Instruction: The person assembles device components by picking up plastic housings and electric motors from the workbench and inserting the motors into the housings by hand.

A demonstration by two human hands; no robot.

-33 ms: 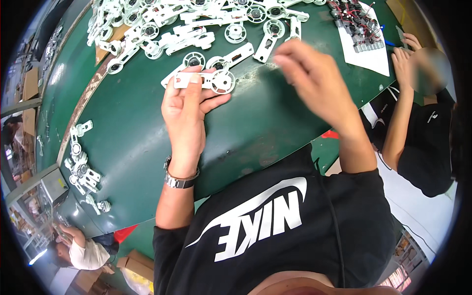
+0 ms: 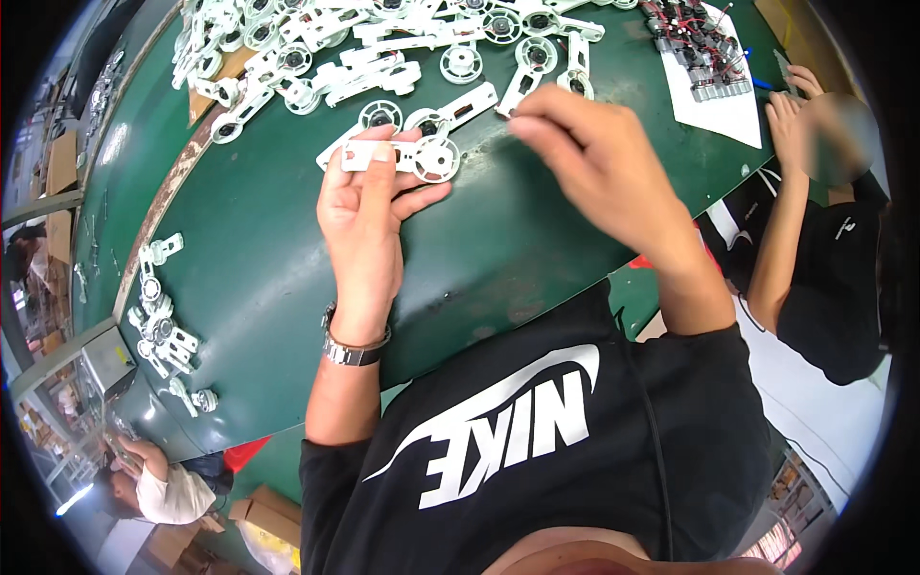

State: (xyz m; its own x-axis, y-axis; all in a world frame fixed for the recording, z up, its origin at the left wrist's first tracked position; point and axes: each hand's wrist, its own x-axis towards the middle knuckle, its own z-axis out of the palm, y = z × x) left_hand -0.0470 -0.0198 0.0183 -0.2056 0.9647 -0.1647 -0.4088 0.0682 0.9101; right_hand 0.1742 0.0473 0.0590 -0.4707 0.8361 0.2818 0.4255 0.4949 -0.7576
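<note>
My left hand is closed on a white plastic arm piece, its thumb pressing on the flat bar. The piece's round spoked end sticks out to the right of the fingers. To the right, my right hand hovers over the table with thumb and forefinger pinched together. Whatever lies between those fingertips, if anything, is too small to make out. Just beyond the left hand lie similar white pieces, one with a round end and one with a long slotted bar. Another piece lies behind the right fingertips.
A heap of white arm pieces covers the far side of the green table. Several more lie at the left edge. Dark wired parts rest on a white sheet at far right, near a co-worker's hands.
My right hand has moved a little to the left, toward the piece in my left hand. The left hand keeps its hold and has hardly moved.
</note>
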